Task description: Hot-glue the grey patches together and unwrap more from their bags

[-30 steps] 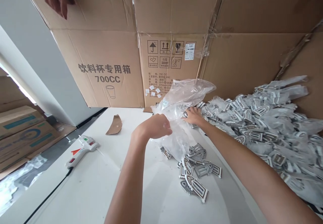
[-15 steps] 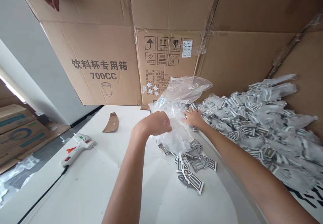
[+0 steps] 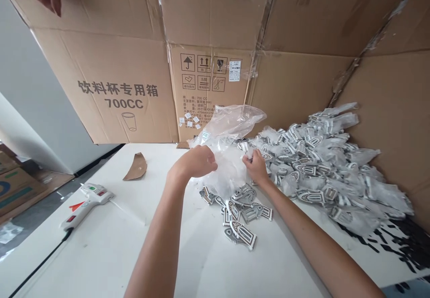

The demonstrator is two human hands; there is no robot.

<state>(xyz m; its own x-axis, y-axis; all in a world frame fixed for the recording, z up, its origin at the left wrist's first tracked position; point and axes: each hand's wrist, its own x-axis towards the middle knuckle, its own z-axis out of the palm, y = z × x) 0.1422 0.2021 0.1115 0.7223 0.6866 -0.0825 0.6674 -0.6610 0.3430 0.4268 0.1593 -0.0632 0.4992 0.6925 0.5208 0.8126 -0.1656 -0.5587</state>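
My left hand [image 3: 199, 161] is closed, pinching the left side of a clear plastic bag [image 3: 230, 170]. On the bag's right side, my right hand [image 3: 257, 166] is closed with its fingertips on the plastic. Whether a small piece also sits in those fingers is hard to see. Just below the bag, several grey and white arch-shaped pieces [image 3: 244, 232] lie loose and overlapping on the white table [image 3: 215, 273]. Behind my hands stands a larger clear bag [image 3: 237, 118] with a small label, its top puffed up.
Many bagged arch pieces [image 3: 312, 155] are heaped on the right, with black strips [image 3: 399, 246] near them. A glue gun [image 3: 83, 204] with a black cord lies left, near a curved cardboard scrap [image 3: 136, 167]. Large cardboard boxes [image 3: 117, 65] wall off the back.
My right hand has drawn back from the pieces behind the bag, and its fingers have curled closed. My left hand keeps its hold on the bag. The view has shifted slightly right.
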